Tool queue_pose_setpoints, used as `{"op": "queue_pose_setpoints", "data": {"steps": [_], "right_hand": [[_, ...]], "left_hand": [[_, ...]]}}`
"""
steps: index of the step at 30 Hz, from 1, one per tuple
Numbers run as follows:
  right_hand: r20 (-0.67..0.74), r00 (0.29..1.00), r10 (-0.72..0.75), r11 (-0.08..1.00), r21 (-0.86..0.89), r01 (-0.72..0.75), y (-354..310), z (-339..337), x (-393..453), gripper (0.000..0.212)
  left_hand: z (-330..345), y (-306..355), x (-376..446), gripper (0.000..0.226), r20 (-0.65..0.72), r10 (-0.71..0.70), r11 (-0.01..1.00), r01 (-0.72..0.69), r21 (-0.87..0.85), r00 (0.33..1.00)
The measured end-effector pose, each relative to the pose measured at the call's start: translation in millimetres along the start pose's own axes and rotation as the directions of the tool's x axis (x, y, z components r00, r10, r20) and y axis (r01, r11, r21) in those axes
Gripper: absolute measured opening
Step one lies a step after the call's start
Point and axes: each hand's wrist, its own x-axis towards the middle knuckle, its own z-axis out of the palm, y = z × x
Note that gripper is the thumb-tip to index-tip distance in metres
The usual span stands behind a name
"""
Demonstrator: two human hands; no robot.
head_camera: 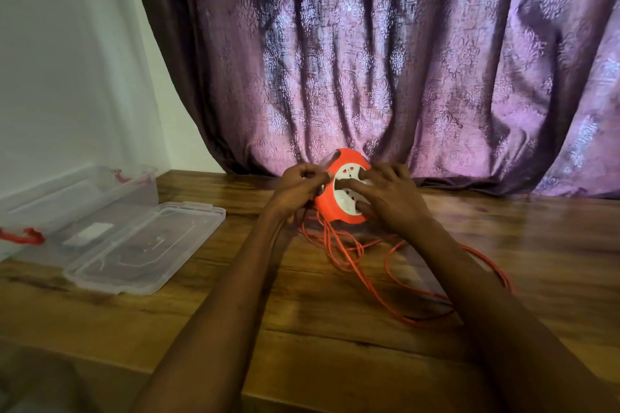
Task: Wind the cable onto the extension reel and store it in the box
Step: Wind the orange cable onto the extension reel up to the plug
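Note:
An orange extension reel (327,204) with a white socket face stands tilted on its edge near the far side of the wooden table. My right hand (385,193) lies spread over the socket face and grips the reel. My left hand (298,186) is closed at the reel's left rim, pinching what looks like the orange cable (362,273); the frame is blurred there. Loose loops of the cable sprawl on the table below and to the right of the reel. The clear plastic box (100,184) sits open at the far left.
The box's clear lid (147,245) lies flat on the table (302,329) beside the box. A red handle (23,236) shows at the box's near end. A purple curtain (402,60) hangs right behind the reel. A white wall stands at the left.

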Motion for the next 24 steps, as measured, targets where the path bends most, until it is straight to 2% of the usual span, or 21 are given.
{"op": "queue_pose_setpoints", "data": {"steps": [8,15,20,24], "right_hand": [[0.023,0.961,0.277,0.951,0.135,-0.278,-2.4,1.2,6.1,0.071],[0.099,0.865,0.493,0.794,0.355,-0.493,-8.5,-6.8,14.5,0.065],[0.159,0.822,0.547,0.699,0.454,-0.553,-8.6,1.7,17.0,0.069],[0.152,0.871,0.467,0.742,0.468,-0.48,-9.0,3.4,13.7,0.064]], "left_hand": [[8.0,1.0,-2.4,0.014,-0.006,0.034,0.999,-0.034,-0.005,0.999],[8.9,0.1,-3.2,0.014,-0.025,0.048,0.998,-0.049,-0.025,0.999],[13.5,-0.3,-4.8,0.018,-0.025,0.058,0.997,-0.059,-0.045,0.998],[19.3,-3.5,-4.2,0.022,-0.099,0.056,0.995,-0.064,-0.076,0.994]]}}
